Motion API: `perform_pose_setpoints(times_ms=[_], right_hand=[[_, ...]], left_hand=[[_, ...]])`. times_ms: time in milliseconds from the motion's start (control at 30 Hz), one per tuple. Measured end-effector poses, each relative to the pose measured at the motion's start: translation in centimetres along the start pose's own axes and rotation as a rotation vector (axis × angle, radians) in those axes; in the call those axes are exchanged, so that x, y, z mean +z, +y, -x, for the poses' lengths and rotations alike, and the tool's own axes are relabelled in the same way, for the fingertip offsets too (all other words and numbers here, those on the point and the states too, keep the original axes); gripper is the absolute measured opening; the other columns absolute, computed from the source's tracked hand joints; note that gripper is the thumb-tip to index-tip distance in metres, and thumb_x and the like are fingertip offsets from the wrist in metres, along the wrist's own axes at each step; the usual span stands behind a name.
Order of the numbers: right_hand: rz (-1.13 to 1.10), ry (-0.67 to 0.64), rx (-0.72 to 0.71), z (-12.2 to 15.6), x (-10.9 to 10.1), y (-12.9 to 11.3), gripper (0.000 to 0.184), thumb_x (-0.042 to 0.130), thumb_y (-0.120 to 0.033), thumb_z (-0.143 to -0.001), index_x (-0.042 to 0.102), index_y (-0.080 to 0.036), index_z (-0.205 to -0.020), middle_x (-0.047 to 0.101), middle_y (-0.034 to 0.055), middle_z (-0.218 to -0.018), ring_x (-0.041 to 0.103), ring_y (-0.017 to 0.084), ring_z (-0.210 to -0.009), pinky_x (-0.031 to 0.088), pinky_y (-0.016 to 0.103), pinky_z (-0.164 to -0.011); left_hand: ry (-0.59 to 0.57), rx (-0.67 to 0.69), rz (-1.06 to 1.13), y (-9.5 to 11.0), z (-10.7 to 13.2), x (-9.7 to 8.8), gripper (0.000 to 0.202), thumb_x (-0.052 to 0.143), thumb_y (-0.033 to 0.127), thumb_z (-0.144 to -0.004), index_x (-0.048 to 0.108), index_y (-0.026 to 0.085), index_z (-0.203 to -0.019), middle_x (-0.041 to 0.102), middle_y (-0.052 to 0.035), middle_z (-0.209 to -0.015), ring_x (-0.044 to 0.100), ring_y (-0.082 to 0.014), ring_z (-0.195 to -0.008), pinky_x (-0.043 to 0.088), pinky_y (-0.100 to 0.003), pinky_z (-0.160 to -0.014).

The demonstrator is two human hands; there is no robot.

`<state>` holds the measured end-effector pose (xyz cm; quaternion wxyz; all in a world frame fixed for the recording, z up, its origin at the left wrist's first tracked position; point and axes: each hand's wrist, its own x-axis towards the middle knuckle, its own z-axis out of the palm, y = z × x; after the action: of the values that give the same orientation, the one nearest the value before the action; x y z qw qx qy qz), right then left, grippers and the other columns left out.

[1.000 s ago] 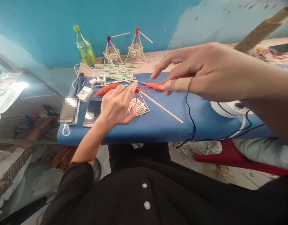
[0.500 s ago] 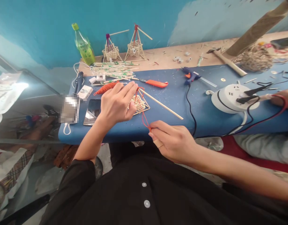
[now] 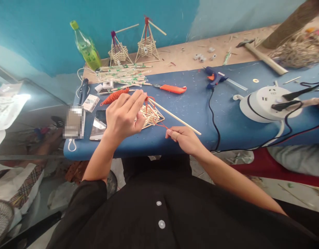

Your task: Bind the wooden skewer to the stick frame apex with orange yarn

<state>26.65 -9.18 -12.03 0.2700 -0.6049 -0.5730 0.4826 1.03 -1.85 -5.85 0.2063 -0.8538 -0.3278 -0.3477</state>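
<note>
My left hand [image 3: 124, 116] is closed around the top of a small pyramid-shaped stick frame [image 3: 155, 117], which has stacked thin sticks inside it. Orange yarn is wound at the tip, and one long stick [image 3: 178, 118] juts from there toward the lower right. Between finger and thumb, my right hand [image 3: 185, 139] pinches the orange yarn [image 3: 160, 125] running from the frame. Part of the frame is hidden behind my left hand. Just beyond that hand lies a wound bundle of orange yarn [image 3: 114, 96].
Two similar stick frames, one purple-tipped [image 3: 118, 52] and one red-tipped [image 3: 147, 45], stand at the back beside a green bottle [image 3: 88, 50]. An orange cutter [image 3: 172, 89], glue gun [image 3: 213, 77], hammer [image 3: 265, 58], white power socket [image 3: 268, 103] and phone [image 3: 98, 125] lie around.
My right hand has moved up toward the table, and the yarn loop between the hands is now a single strand. My left hand keeps its grip on the frame. The view has shifted slightly.
</note>
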Motion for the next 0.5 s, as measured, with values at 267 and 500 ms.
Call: perform_pose_setpoints(times_ms=[267,500], right_hand=[[0.127,-0.15,0.172,-3.3,-2.7,-2.1,0.037,0.062,-0.049,-0.082,0.072,-0.019,-0.064,0.051,0.0015,-0.058,0.044,0.014,-0.059,0.033,0.033,-0.062],[0.283,-0.312,0.166,-7.3,-5.7,-3.9,0.037,0.066,-0.035,-0.087,0.066,-0.018,-0.054,0.049,0.0018,-0.057,0.039,0.013,-0.059,0.033,0.032,-0.063]], left_hand=[[-0.028,-0.025,0.037,-0.1,0.4,0.2,0.058,0.054,0.017,-0.089,0.07,0.017,-0.145,0.078,-0.008,-0.142,0.073,-0.0272,-0.105,0.055,-0.042,-0.091],[-0.014,-0.029,0.028,0.0,0.4,0.4,0.056,0.054,0.018,-0.09,0.07,0.016,-0.144,0.079,-0.0071,-0.139,0.074,-0.0267,-0.102,0.058,-0.043,-0.091]])
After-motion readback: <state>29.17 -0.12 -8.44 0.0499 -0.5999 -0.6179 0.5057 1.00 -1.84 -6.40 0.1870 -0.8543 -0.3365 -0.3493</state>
